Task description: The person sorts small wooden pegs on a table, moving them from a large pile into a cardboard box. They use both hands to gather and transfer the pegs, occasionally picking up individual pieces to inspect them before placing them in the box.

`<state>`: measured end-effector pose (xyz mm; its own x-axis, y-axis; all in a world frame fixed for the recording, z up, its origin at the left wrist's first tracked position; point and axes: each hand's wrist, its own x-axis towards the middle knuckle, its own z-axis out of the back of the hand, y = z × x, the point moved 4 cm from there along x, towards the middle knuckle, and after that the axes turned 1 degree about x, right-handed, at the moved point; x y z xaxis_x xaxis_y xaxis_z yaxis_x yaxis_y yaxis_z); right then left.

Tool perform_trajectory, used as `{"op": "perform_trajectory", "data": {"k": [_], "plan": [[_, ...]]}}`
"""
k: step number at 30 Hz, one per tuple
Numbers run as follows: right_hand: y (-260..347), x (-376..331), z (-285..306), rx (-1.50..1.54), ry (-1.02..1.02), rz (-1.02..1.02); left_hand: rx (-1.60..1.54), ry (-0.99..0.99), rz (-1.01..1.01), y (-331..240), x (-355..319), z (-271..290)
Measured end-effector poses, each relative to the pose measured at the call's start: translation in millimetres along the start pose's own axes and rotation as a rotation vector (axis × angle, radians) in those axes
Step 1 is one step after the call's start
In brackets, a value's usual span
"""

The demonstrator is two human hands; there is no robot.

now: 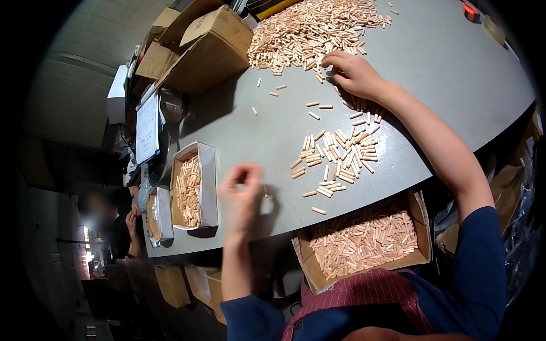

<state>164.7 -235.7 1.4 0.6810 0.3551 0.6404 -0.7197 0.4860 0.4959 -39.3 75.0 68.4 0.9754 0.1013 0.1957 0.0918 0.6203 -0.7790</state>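
Note:
My right hand (354, 75) rests at the near edge of a large heap of short wooden dowels (307, 37) at the far side of the table. Its fingers are bent but apart, and some dowels lie under the palm. Nearer to me a loose scatter of dowels (341, 153) covers part of the tabletop. My left hand (242, 190) hovers over the table, smeared by motion, so whether it holds anything is unclear. A single dowel (265, 191) shows just right of it. To its left stands a small white-sided box (210, 187) filled with dowels.
An open carton (424, 227) of dowels sits below the table edge, against my apron. Cardboard boxes (213, 48) and a clipboard with papers (149, 128) stand at the left. A smaller box (164, 213) is near another person (122, 221). An orange-and-black tool (471, 12) lies far right.

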Motion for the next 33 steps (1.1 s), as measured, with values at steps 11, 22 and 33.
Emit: {"op": "perform_trajectory", "data": {"k": [11,22,33], "plan": [[-1.9,1.9,-3.2,-0.006,-0.037,0.032,0.908,-0.453,-0.294,61.4,-2.6,116.7],[1.9,2.9,-0.2,-0.06,-0.071,-0.026,0.675,0.406,-0.356,17.5,-39.6,-49.4],[5.0,3.8,-0.7,-0.02,-0.066,-0.021,0.63,0.522,-0.496,-13.5,-9.5,-85.4]]}}
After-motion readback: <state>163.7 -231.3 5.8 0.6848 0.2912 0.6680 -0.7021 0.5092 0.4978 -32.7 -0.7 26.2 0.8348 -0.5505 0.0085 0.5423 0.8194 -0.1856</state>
